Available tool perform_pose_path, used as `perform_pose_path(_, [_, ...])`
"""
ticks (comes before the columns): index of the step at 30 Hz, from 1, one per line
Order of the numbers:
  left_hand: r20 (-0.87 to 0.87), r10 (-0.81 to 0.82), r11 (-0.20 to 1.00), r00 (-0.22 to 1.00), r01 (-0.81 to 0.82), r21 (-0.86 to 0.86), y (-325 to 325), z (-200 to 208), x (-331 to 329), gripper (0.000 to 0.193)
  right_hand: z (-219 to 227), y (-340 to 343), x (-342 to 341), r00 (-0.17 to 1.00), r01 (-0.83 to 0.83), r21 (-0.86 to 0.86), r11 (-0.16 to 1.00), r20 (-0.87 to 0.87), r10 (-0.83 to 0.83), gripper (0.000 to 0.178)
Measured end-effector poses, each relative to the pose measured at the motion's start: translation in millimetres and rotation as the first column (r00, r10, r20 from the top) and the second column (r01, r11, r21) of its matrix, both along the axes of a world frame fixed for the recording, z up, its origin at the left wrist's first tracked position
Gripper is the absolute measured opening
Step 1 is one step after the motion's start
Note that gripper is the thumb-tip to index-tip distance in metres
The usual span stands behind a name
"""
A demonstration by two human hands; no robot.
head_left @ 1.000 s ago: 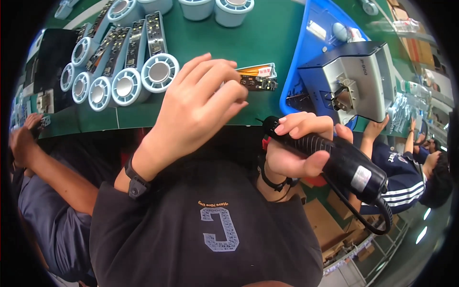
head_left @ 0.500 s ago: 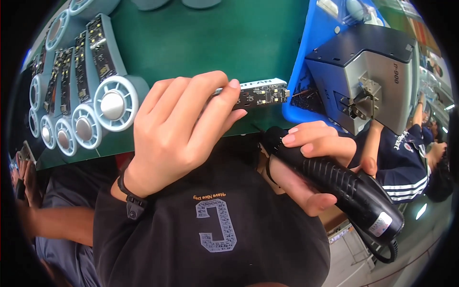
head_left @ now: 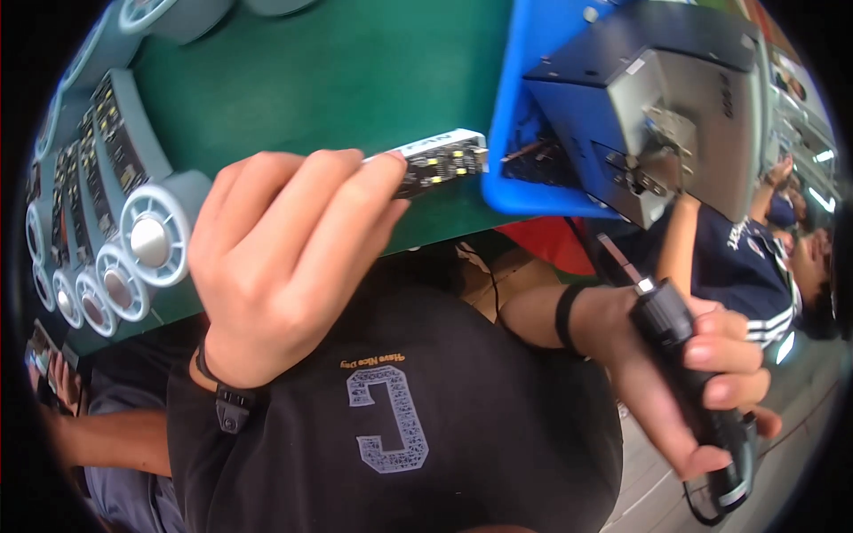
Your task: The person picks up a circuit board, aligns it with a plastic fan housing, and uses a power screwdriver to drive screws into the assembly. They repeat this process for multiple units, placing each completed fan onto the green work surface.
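Note:
My left hand [head_left: 280, 258] grips a black circuit board [head_left: 444, 166] with a pale block along its upper side, its fingers wrapped over the near end. The board's far end, with a metal connector, points toward the blue tray. At the right, my right hand [head_left: 733, 382] is wrapped round a black electric screwdriver [head_left: 666, 320]. The screwdriver's slim metal bit [head_left: 622, 262] points up and left, apart from the board. Part of the board is hidden under my left fingers.
Several pale-blue fan housings [head_left: 182, 200] with round grilles and circuit boards line the left of the green table [head_left: 329, 80]. A blue tray [head_left: 499, 178] holds a grey metal screw feeder [head_left: 613, 111]. Another person's sleeve [head_left: 706, 266] shows behind it.
My right hand has moved right and down with the screwdriver, whose bit now points up. The view has shifted; my left hand still holds the circuit board.

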State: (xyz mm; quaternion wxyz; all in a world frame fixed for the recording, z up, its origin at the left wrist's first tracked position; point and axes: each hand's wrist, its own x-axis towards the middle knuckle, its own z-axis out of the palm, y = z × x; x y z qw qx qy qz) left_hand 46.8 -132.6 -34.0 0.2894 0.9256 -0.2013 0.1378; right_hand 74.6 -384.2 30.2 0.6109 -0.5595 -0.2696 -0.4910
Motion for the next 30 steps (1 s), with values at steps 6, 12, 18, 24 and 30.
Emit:
perform_pose_path(6, [-0.027, -0.012, 0.999, 1.0, 0.013, 0.032, -1.0, 8.0, -1.6, 0.032, 27.1, -25.9, 33.9, 0.969, 0.24, -0.103, 0.965, -0.04, -0.245, 0.053])
perform_pose_path(12, [-0.018, -0.026, 0.998, 0.999, 0.027, 0.051, 1.8, 7.0, -7.8, 0.033, 20.5, -17.1, 58.1, 0.928, 0.275, -0.577, 0.77, -0.05, -0.369, 0.057])
perform_pose_path(18, [-0.034, -0.021, 0.998, 0.999, 0.023, 0.05, 0.6, 8.4, -11.1, 0.028, 15.5, -10.8, 55.6, 0.951, 0.072, -0.336, 0.939, -0.26, -0.166, 0.054])
perform_pose_path(24, [-0.036, 0.004, 1.0, 0.999, -0.003, 0.015, 4.0, 5.3, -10.3, 0.028, 10.7, 10.2, 51.1, 0.889, -0.18, 0.044, 0.983, -0.419, 0.182, 0.053])
perform_pose_path(30, [0.063, 0.008, 1.0, 0.998, -0.006, -0.031, 4.3, -7.8, -11.3, 0.031, -3.4, 42.7, 2.5, 0.958, 0.047, -0.237, 0.97, -0.265, -0.112, 0.051])
